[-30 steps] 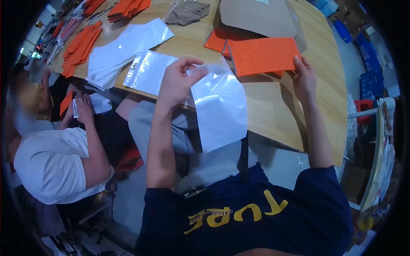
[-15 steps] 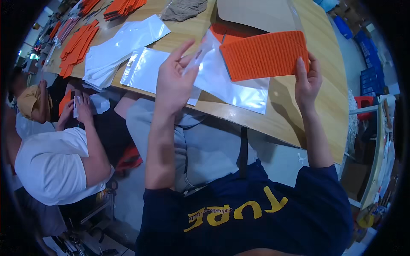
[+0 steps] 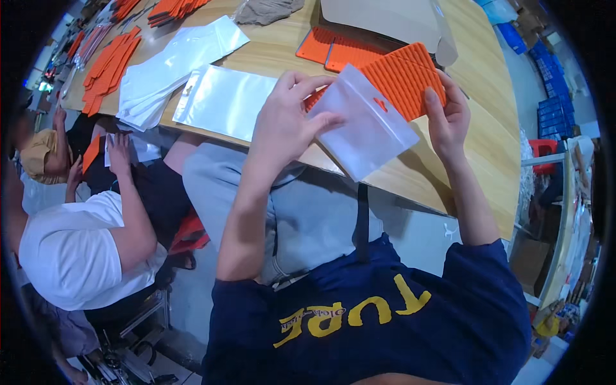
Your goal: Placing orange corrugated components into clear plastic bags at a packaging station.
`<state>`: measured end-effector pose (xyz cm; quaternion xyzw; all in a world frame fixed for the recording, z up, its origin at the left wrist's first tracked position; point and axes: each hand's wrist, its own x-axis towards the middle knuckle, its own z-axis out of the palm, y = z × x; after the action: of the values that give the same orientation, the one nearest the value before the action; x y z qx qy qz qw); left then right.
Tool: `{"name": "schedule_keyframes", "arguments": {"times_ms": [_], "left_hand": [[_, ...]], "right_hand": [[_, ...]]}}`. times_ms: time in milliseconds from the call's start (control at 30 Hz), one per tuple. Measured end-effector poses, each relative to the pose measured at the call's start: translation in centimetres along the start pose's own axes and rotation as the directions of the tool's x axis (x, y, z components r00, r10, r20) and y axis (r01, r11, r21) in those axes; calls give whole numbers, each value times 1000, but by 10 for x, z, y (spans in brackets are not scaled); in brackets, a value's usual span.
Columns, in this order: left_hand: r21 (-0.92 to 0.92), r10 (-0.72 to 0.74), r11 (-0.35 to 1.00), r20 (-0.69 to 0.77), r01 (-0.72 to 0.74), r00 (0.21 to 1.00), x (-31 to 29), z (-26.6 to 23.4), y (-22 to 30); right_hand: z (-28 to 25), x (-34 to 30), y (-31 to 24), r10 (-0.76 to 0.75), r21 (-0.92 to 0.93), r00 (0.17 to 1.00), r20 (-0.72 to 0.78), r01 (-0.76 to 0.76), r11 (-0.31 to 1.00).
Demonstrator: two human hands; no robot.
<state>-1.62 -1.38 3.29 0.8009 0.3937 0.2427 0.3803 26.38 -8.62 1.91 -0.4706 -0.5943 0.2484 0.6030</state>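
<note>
An orange ribbed pad [image 3: 407, 74] is pinched at its right end by my right hand [image 3: 450, 119], thumb in front and fingers behind. My left hand [image 3: 282, 122] grips the edge of a translucent plastic bag [image 3: 366, 128] with a hang hole, thumb against its face. The bag hangs tilted in front of the pad and covers part of it. A bit of orange shows beside my left fingers; whether they touch the pad I cannot tell. Below and left, a silvery-white bag [image 3: 228, 99] lies flat on the table.
Orange pads [image 3: 314, 46] lie beside an open cardboard box [image 3: 385, 19]. Further left are fanned white bags [image 3: 173, 70], orange strips [image 3: 112, 64] and a grey cloth [image 3: 269, 9]. A co-worker in a white shirt [image 3: 77, 244] sits at left. The table edge [image 3: 404, 196] runs before me.
The bag has swung round and now faces me in front of the pad. My left hand has moved right with it, and the pad in my right hand has tilted.
</note>
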Motion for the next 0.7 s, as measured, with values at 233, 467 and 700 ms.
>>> {"name": "schedule_keyframes", "arguments": {"times_ms": [233,467,700], "left_hand": [[-210,204,936,-329,-282,922,1,9,-16],[-857,-269,482,-341,-181,900,-6,-14,-32],[-917,-42,-255,-306,-307,951,0,-11,-51]], "right_hand": [[-6,7,6,97,151,995,-37,-91,984],[-34,14,23,234,364,954,-187,-154,919],[-46,25,36,362,530,889,-281,-171,831]]}}
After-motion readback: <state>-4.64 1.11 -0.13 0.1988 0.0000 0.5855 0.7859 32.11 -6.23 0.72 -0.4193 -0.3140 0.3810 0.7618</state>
